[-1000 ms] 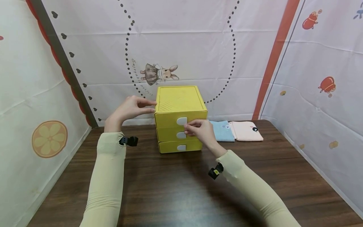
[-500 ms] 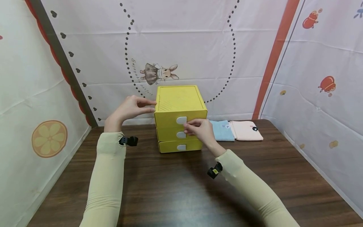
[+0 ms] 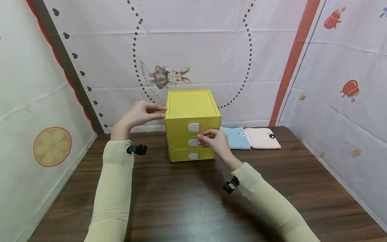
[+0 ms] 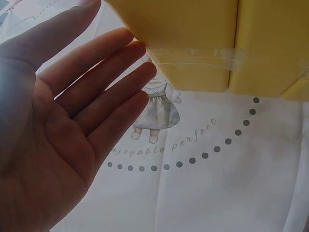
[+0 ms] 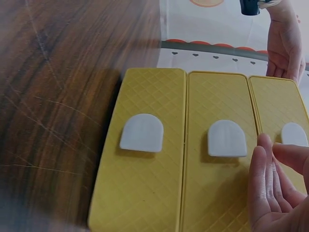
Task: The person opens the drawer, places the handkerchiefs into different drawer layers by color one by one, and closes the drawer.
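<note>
Since the last frames your right hand (image 3: 216, 143) has dropped a little, from between the top tab (image 3: 194, 127) and the middle tab (image 3: 193, 143) down to the middle one; your left hand (image 3: 139, 114) has not moved.

Going from the left: your left hand is raised beside the yellow box (image 3: 191, 125), fingers straight and apart, their tips laid flat on the upper left edge of the box. In the left wrist view the palm (image 4: 53, 145) faces the camera and only the fingertips meet the yellow wall (image 4: 193, 43). It grips nothing.

The box stands on the table (image 3: 181, 201), well back, close to the rear curtain (image 3: 193, 50). It has three drawers, all pushed in, each with a white tab; the bottom tab (image 3: 193, 156) is untouched.

Your right hand is at the front of the middle drawer (image 3: 184, 142), fingers loosely bent, tips just beside the middle tab. In the right wrist view the fingers (image 5: 265, 179) lie next to that tab (image 5: 227, 138), close to it but not closed round it.

To the right of the box, on the table, lie a blue cloth (image 3: 237, 138) and a pink cloth (image 3: 262, 138), folded, side by side and touching.
</note>
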A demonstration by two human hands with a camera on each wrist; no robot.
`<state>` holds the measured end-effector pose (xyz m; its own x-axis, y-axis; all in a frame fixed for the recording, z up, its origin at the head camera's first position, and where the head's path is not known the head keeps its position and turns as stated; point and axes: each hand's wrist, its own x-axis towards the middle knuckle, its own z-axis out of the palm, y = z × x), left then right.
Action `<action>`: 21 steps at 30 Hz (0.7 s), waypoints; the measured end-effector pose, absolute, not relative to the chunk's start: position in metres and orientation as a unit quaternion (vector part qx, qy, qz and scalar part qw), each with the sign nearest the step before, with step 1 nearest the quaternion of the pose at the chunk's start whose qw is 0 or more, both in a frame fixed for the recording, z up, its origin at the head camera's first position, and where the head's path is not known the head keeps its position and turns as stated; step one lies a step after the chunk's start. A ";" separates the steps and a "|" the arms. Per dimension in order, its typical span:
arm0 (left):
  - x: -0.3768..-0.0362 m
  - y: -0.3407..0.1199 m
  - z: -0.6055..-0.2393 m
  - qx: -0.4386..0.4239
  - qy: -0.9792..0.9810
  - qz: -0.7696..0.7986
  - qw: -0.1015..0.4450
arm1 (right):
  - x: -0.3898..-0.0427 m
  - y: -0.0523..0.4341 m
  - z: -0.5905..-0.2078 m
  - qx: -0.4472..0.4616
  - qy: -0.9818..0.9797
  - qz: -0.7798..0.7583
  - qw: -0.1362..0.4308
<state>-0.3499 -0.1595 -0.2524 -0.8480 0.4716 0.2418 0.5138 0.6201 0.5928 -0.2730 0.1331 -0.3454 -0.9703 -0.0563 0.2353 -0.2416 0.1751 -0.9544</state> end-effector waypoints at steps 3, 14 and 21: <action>-0.350 -0.160 -0.253 -0.273 -0.900 -0.339 0.033 | -0.272 0.134 -0.349 0.095 -0.771 0.625 0.071; -0.349 -0.159 -0.253 -0.274 -0.897 -0.345 0.031 | -0.266 0.138 -0.364 0.074 -0.796 0.599 0.046; -0.350 -0.160 -0.254 -0.275 -0.896 -0.347 0.033 | -0.266 0.138 -0.372 0.066 -0.804 0.590 0.041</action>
<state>-0.3502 -0.1598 -0.2545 -0.8463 0.4705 0.2498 0.5161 0.6083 0.6030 -0.2662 0.1380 -0.3722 -0.9878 -0.0580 0.1442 -0.1550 0.2954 -0.9427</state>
